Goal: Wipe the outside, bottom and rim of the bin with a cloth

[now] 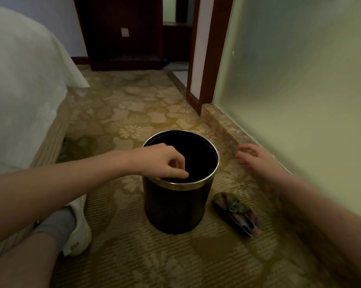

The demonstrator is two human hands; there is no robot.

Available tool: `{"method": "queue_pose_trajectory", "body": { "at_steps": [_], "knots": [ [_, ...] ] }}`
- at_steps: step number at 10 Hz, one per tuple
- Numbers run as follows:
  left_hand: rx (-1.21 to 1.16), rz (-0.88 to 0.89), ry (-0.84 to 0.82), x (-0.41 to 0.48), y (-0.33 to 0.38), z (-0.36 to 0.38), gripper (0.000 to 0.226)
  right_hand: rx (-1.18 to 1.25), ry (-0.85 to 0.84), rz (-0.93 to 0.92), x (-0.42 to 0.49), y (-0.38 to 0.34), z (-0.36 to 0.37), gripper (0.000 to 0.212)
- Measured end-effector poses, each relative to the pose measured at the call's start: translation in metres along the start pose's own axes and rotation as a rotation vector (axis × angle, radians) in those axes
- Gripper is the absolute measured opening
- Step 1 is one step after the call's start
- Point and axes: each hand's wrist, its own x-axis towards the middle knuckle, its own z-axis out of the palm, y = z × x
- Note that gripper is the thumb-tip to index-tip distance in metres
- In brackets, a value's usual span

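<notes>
A: Status? Bin upright on the carpet, cloth on the floor just right of it, untouched.

B: Left hand pinching the near rim, fingers curled over the edge. Right hand spread, empty, near the wall.

A: Risk?

B: One-hand rim grip; the bin could tip or roll once tilted for the bottom wipe.

A: Any labels?

B: Shoe has a mark, unreadable.

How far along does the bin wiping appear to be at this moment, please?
Barely begun, by the look of it. The cloth lies crumpled on the carpet beside the upright bin, in neither hand. The left hand pinches the rim; the right hand hovers open near the wall. Outside, bottom and rim all remain.
</notes>
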Motion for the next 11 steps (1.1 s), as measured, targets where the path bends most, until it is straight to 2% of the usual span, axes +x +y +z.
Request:
{"method": "queue_pose_trajectory", "body": {
  "at_steps": [1, 2, 3, 4, 5, 6, 8, 9, 11],
  "knots": [
    [-0.061, -0.01, 0.092, -0.01, 0.018, -0.015, 0.02, 0.133, -0.138, -0.045, -0.035, -0.052, -0.035, 0.023],
    [-0.185, -0.019, 0.181, -0.021, 0.049, -0.037, 0.016, 0.076, -0.282, -0.112, -0.09, -0.095, -0.075, 0.021],
    [-0.042, -0.004, 0.182, -0.029, 0.067, -0.03, 0.019, -0.031, -0.318, -0.143, -0.128, -0.105, -0.085, 0.02],
    [0.409, -0.03, 0.068, -0.03, 0.067, -0.006, 0.033, -0.042, -0.322, -0.14, -0.141, -0.102, -0.085, 0.02],
    [0.791, -0.074, -0.021, -0.029, 0.055, 0.026, 0.038, -0.021, -0.325, -0.128, -0.152, -0.099, -0.083, 0.021],
    [0.852, -0.059, 0.044, -0.026, 0.041, 0.046, 0.032, -0.016, -0.34, -0.139, -0.165, -0.097, -0.082, 0.027],
    [0.822, -0.024, 0.138, -0.003, 0.03, 0.055, 0.027, -0.054, -0.364, -0.167, -0.176, -0.095, -0.091, 0.029],
    [0.833, -0.102, 0.132, -0.003, 0.034, 0.059, 0.036, -0.066, -0.372, -0.176, -0.172, -0.09, -0.089, 0.03],
    [0.922, -0.03, 0.071, -0.011, 0.061, 0.034, 0.059, -0.081, -0.386, -0.163, -0.156, -0.096, -0.092, 0.027]
  ]
}}
